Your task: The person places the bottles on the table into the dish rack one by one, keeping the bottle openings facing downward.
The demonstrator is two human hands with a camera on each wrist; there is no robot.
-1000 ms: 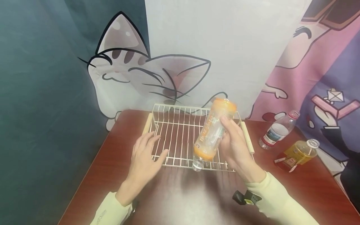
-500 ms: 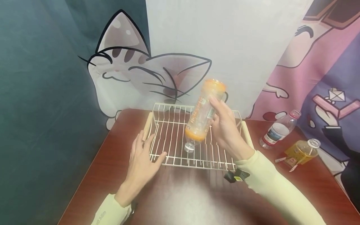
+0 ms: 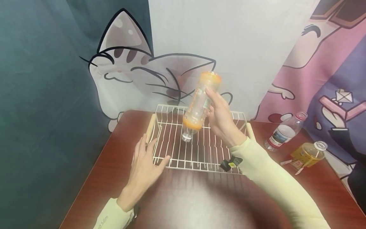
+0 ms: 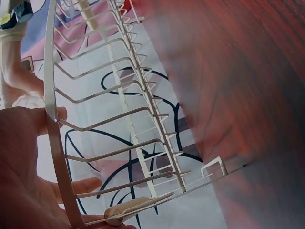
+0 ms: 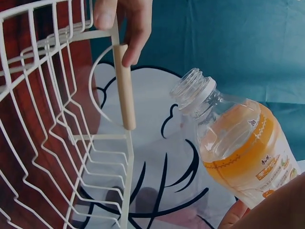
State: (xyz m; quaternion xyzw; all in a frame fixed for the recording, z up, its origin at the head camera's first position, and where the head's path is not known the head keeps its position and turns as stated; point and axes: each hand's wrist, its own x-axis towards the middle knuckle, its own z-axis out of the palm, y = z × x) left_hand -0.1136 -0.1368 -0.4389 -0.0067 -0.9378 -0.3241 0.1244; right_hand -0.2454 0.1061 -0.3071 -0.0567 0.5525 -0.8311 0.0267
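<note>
My right hand [image 3: 224, 119] grips an uncapped clear plastic bottle [image 3: 195, 108] with orange bands on its label. It holds the bottle tilted steeply, neck down and to the left, above a white wire rack [image 3: 197, 170]. In the right wrist view the open mouth of the bottle [image 5: 228, 138] points up and left. My left hand [image 3: 145, 168] rests at the front left corner of the rack. Its thumb lies over the front rim, and its nearly straight fingers touch the left wooden handle [image 5: 125, 90].
On the dark red table [image 3: 97, 181], right of the rack, stands a clear bottle with a red-edged label [image 3: 281, 136]. Nearer is a bottle with a yellow label [image 3: 306, 155]. Another wooden handle [image 3: 250, 131] is on the rack's right side. A cat-printed curtain [image 3: 120, 86] hangs behind.
My right hand has carried the bottle up, left and farther over the rack. My left hand has shifted slightly, its fingers now along the left handle. The rack and other bottles stay put.
</note>
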